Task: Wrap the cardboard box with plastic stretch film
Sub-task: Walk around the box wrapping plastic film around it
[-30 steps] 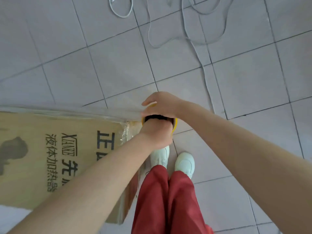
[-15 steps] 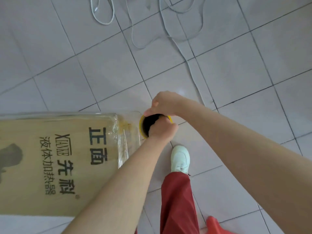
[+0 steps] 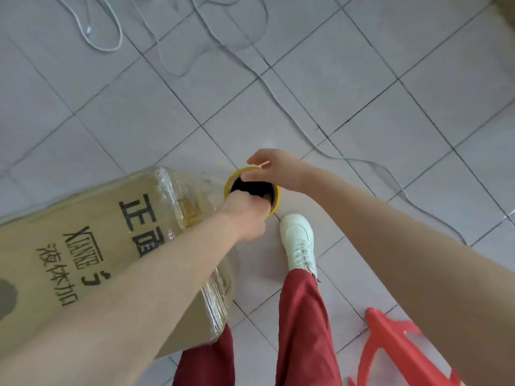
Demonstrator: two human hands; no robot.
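A tall brown cardboard box (image 3: 83, 246) with black printed characters fills the lower left; clear stretch film (image 3: 195, 213) covers its right end and corner. The film roll (image 3: 274, 196), seen end-on with a yellow rim and dark core, stands upright just right of the box corner. My left hand (image 3: 245, 215) reaches into the roll's core from the near side, fingers hidden inside. My right hand (image 3: 276, 168) rests on the roll's far rim, thumb and fingers curled over its edge. A sheet of film runs from the roll to the box.
Grey tiled floor all around. White cables (image 3: 195, 37) loop across the floor at the top and trail down to the right. My white shoe (image 3: 298, 240) and red trousers (image 3: 303, 330) are just below the roll. A red plastic stool (image 3: 395, 349) sits at the lower right.
The view has swung around the box's right corner; the box now looks tilted, with more of its wrapped end showing. Both hands stay on the roll. The red stool has come into view.
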